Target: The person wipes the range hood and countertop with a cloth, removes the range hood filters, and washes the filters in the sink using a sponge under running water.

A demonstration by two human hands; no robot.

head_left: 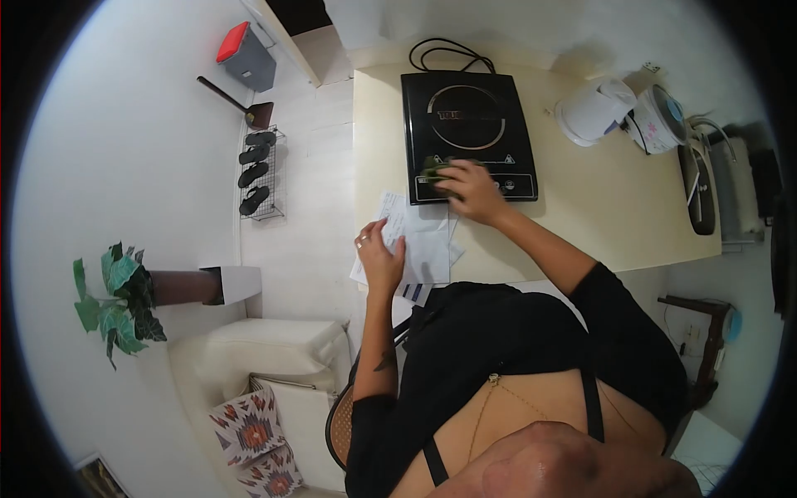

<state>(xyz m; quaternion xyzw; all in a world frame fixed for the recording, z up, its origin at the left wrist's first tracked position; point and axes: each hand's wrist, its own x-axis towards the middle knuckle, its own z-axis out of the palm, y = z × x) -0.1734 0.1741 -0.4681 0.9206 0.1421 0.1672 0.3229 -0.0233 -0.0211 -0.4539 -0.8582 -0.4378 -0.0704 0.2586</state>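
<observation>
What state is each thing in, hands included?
Right hand: closed on dark green item
Dark green item: blurred, over the cooktop
Left hand: loosely curved, at the papers
Cooktop: flat on the table, power unclear
Cord: looped behind cooktop
Papers: loose, overlapping
Kettle: upright
Bin: red lid looks shut
Slippers: lined up

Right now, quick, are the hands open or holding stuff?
Left hand: open, at the papers.
Right hand: closed, holding something green over the cooktop.

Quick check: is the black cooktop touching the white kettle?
Apart. The head view shows a strip of pale tabletop between the black cooktop and the white kettle.
</observation>
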